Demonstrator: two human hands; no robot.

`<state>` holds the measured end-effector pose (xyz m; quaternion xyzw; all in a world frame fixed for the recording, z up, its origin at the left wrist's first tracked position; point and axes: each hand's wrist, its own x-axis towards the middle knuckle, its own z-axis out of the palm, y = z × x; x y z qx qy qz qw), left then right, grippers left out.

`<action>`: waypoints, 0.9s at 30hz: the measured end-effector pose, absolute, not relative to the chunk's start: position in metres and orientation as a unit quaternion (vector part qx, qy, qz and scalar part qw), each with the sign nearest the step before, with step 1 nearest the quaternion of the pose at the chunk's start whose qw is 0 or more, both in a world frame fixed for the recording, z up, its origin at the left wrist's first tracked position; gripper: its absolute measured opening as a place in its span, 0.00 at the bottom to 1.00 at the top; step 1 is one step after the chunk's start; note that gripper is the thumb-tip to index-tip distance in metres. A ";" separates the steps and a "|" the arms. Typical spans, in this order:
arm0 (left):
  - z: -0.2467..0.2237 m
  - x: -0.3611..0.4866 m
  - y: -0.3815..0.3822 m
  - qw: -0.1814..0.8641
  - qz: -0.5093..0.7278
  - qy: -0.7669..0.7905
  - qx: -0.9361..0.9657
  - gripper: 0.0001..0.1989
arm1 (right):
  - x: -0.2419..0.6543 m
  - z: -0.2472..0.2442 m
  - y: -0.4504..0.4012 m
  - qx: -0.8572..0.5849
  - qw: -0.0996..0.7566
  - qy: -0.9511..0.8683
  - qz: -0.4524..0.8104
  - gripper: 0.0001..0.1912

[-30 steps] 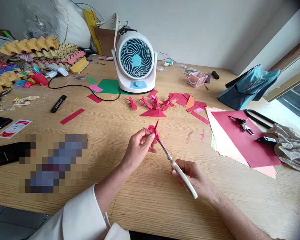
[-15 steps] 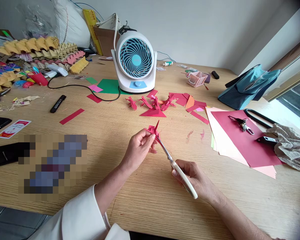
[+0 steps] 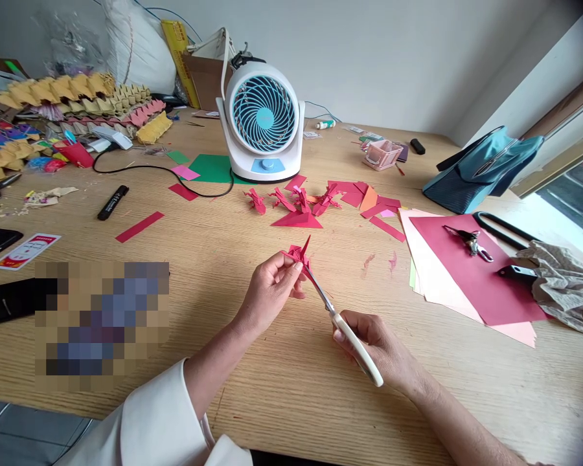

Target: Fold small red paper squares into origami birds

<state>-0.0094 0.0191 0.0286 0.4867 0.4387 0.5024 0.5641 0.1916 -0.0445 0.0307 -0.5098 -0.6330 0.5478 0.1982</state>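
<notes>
Between the thumb and fingers of my left hand (image 3: pixel 272 288) is a small red folded-paper figure (image 3: pixel 298 254), one thin point of it sticking up. My right hand (image 3: pixel 374 346) grips white-handled scissors (image 3: pixel 352 340) by the handles. Their metal blades reach up and left to the figure, against its lower right side; the tips are partly hidden by paper and fingers. Just beyond my hands, several similar red folded-paper figures (image 3: pixel 298 200) stand in a cluster, with a flat red folded piece (image 3: pixel 296 220) in front of them.
A white and blue fan (image 3: pixel 265 120) stands behind the figures. Red and orange paper scraps (image 3: pixel 364 197) lie to its right. Paper sheets (image 3: pixel 466 272) with keys (image 3: pixel 472 243) on them lie at right, near a teal bag (image 3: pixel 480 171). A black marker (image 3: pixel 113 202) and a red strip (image 3: pixel 140 226) are at left.
Almost nothing differs. Both hands, the scissors and the held figure keep practically the same position.
</notes>
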 end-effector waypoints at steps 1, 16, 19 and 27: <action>0.028 -0.009 0.019 0.564 0.502 0.439 0.488 0.13 | 0.191 0.031 -0.044 -0.510 0.198 -0.633 0.548 0.25; 0.030 -0.006 0.015 0.574 0.522 0.439 0.453 0.13 | 0.190 0.033 -0.044 -0.518 0.188 -0.637 0.539 0.23; 0.030 -0.006 0.015 0.572 0.523 0.441 0.453 0.13 | 0.190 0.033 -0.044 -0.517 0.192 -0.636 0.540 0.24; 0.031 -0.005 0.015 0.579 0.527 0.435 0.445 0.13 | 0.190 0.033 -0.044 -0.514 0.196 -0.634 0.543 0.25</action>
